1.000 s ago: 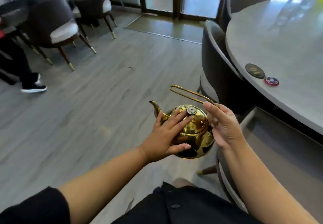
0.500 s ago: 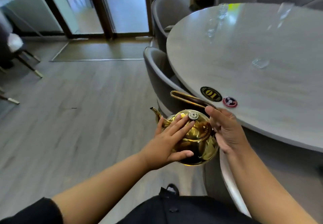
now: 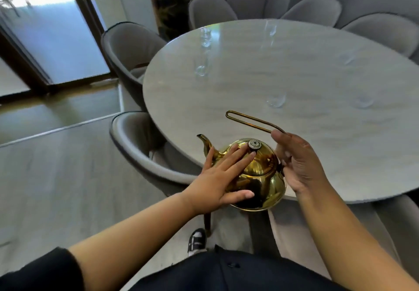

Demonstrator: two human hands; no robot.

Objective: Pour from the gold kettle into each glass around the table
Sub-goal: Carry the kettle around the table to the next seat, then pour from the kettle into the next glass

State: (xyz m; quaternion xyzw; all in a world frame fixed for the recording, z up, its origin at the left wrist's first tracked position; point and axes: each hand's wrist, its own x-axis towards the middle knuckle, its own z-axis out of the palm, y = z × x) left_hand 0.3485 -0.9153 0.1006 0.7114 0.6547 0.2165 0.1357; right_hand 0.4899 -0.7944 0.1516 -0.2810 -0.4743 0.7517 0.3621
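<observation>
Left hand [image 3: 217,181] is lying flat on the lid [image 3: 263,163] of the gold kettle [image 3: 265,188], fingers straight. Right hand [image 3: 299,166] is gripping its wire handle [image 3: 249,120]. The kettle is sitting between both hands, at the table's [image 3: 317,68] near edge. Blurred glasses [image 3: 275,101] are standing beyond the hands.

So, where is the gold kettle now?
Head view, lower centre: the gold kettle hangs at the near edge of the round table, left hand flat on its lid, right hand gripping its handle.

Glasses [image 3: 276,101] on table [image 3: 294,68] behind kettle [image 3: 265,177]
</observation>
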